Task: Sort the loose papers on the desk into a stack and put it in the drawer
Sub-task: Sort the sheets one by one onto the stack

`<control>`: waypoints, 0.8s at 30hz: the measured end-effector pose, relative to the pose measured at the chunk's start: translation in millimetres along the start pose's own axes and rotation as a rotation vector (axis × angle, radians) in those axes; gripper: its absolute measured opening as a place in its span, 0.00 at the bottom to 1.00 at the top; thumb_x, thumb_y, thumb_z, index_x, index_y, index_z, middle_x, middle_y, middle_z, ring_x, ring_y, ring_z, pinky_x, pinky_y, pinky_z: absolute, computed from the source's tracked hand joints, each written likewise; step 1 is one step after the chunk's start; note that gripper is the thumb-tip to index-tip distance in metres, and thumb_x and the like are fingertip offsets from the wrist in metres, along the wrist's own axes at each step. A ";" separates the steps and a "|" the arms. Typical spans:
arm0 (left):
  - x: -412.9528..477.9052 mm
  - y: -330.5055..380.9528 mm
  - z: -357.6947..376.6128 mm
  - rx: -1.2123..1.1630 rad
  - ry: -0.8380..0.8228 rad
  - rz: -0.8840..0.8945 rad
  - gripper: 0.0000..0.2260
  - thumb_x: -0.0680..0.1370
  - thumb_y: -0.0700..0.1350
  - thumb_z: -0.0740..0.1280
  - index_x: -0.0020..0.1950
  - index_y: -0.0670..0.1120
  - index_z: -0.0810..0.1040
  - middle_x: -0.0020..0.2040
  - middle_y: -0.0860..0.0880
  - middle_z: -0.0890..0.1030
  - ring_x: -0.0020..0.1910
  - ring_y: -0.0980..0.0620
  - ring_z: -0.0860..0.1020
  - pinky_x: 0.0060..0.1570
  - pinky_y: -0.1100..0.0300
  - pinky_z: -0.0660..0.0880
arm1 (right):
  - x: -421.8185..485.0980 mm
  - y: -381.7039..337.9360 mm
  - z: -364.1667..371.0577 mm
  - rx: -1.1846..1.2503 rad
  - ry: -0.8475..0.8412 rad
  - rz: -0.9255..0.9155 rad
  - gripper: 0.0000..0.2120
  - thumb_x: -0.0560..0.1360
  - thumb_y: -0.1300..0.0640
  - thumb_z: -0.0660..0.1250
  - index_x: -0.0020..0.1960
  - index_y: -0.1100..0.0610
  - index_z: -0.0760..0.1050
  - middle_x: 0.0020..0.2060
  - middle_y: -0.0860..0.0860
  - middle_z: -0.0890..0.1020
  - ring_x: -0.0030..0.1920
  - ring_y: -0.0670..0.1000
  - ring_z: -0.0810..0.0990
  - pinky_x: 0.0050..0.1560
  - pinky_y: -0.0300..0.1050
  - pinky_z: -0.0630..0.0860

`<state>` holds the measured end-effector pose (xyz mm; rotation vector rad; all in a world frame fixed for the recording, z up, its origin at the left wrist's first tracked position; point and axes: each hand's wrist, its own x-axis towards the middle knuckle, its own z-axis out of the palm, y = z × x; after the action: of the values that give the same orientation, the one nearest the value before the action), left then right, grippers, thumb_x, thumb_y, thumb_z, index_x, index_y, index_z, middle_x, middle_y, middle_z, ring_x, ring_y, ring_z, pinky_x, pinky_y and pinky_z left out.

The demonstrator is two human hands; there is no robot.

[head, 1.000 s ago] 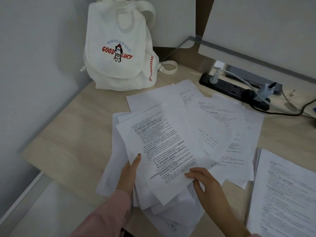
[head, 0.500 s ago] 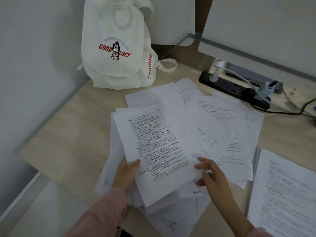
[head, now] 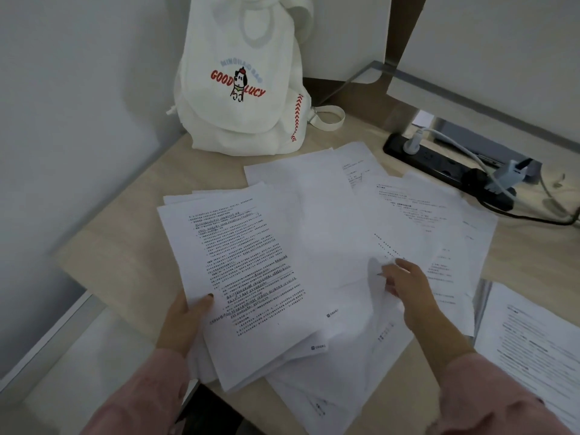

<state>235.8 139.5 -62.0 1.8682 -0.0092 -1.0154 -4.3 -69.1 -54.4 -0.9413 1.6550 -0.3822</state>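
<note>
Several white printed papers lie fanned and overlapping on the light wooden desk point(head: 119, 246). My left hand point(head: 185, 321) grips a small stack of printed sheets point(head: 248, 271) at its lower left edge, thumb on top. My right hand point(head: 411, 293) pinches the lower edge of another loose sheet point(head: 405, 221) in the spread to the right, lifting it slightly. More loose sheets point(head: 332, 381) stick out under the stack toward the desk's front edge. No drawer is in view.
A white "GOOD LUCY" backpack point(head: 244, 98) stands in the back left corner. A black power strip point(head: 445, 167) with plugs and cables lies at the back right. A separate printed document point(head: 533, 340) rests at the right edge. White walls enclose the left side.
My left hand drew the printed stack leftward and squared it. My right hand left that stack, moved up and right, and took hold of another sheet in the spread.
</note>
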 end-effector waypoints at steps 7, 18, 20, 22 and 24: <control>-4.9 -11.3 7.1 -0.078 -0.027 -0.066 0.16 0.77 0.36 0.62 0.65 0.41 0.72 0.56 0.43 0.78 0.45 0.47 0.77 0.50 0.54 0.72 | 5.6 -9.3 14.6 -0.157 -0.003 -0.123 0.13 0.74 0.59 0.65 0.48 0.71 0.74 0.40 0.56 0.74 0.38 0.53 0.71 0.41 0.43 0.66; -10.7 -7.3 43.0 -0.034 -0.149 -0.067 0.16 0.78 0.38 0.62 0.65 0.44 0.72 0.57 0.45 0.77 0.54 0.46 0.75 0.59 0.51 0.71 | -38.2 -48.0 -49.9 -0.150 0.227 -0.498 0.09 0.78 0.55 0.60 0.53 0.57 0.77 0.44 0.56 0.81 0.31 0.49 0.82 0.29 0.39 0.78; -12.8 -4.5 53.2 -0.034 -0.183 -0.075 0.16 0.78 0.38 0.62 0.65 0.43 0.72 0.55 0.45 0.77 0.54 0.45 0.75 0.59 0.51 0.71 | -53.0 -54.9 -64.6 -0.067 0.264 -0.561 0.10 0.78 0.55 0.60 0.55 0.56 0.77 0.43 0.55 0.82 0.30 0.45 0.82 0.28 0.34 0.78; -14.7 -1.9 63.2 -0.032 -0.223 -0.078 0.15 0.78 0.37 0.62 0.65 0.43 0.72 0.55 0.45 0.77 0.53 0.45 0.75 0.58 0.51 0.71 | -71.4 -60.5 -75.4 -0.014 0.296 -0.655 0.08 0.78 0.55 0.60 0.53 0.53 0.77 0.41 0.52 0.83 0.35 0.41 0.83 0.36 0.29 0.78; -16.0 0.5 72.9 -0.039 -0.261 -0.082 0.15 0.78 0.37 0.62 0.64 0.43 0.73 0.54 0.45 0.78 0.50 0.46 0.76 0.56 0.52 0.71 | -88.9 -61.7 -82.2 0.006 0.288 -0.735 0.08 0.78 0.56 0.61 0.54 0.51 0.77 0.41 0.47 0.83 0.42 0.39 0.83 0.44 0.26 0.76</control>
<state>178.6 91.6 -64.5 1.7010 -0.0679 -1.3015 -53.0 -59.7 72.1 -1.5350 1.5037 -1.0549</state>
